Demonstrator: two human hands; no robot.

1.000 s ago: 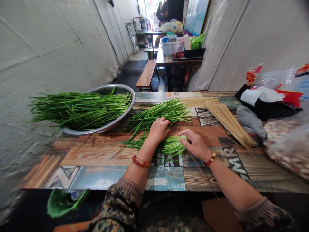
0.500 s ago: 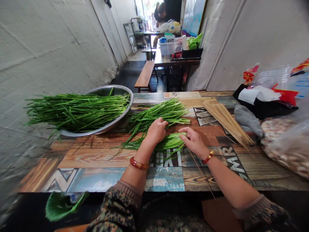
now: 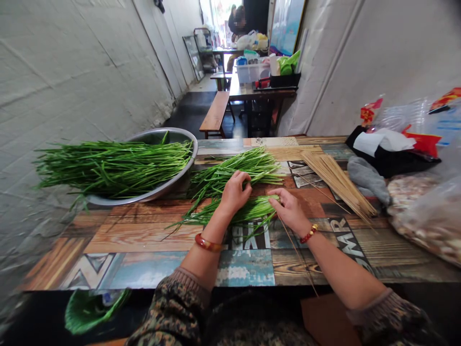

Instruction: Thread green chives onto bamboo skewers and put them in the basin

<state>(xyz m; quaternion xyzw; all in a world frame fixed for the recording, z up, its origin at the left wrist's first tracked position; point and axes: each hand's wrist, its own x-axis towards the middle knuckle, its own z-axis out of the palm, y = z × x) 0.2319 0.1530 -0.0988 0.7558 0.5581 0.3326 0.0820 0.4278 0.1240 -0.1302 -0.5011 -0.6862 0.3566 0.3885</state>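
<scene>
My right hand [image 3: 290,211] pinches the pale cut ends of a small bunch of garlic chives [image 3: 257,209] lying on the table. A thin bamboo skewer [image 3: 297,250] slants from beneath these fingers past the table's near edge. My left hand [image 3: 236,192] is over the bunch, fingers curled in against the near side of a loose chive pile [image 3: 245,163]; whatever they grip is hidden. To the left, a steel basin [image 3: 195,154] holds a large heap of chives [image 3: 118,166] that overhangs its rim.
Bamboo skewers [image 3: 338,182] lie fanned at the right, beside a grey cloth-like item [image 3: 367,180] and a clear bag of pale pieces [image 3: 421,211]. A green bag [image 3: 84,312] hangs below the table's front left. Beyond are a bench [image 3: 216,113] and a person [image 3: 237,21].
My left hand's fingers have shifted slightly beside the loose pile. The right hand keeps its pinch on the bunch, and the view has moved a little.
</scene>
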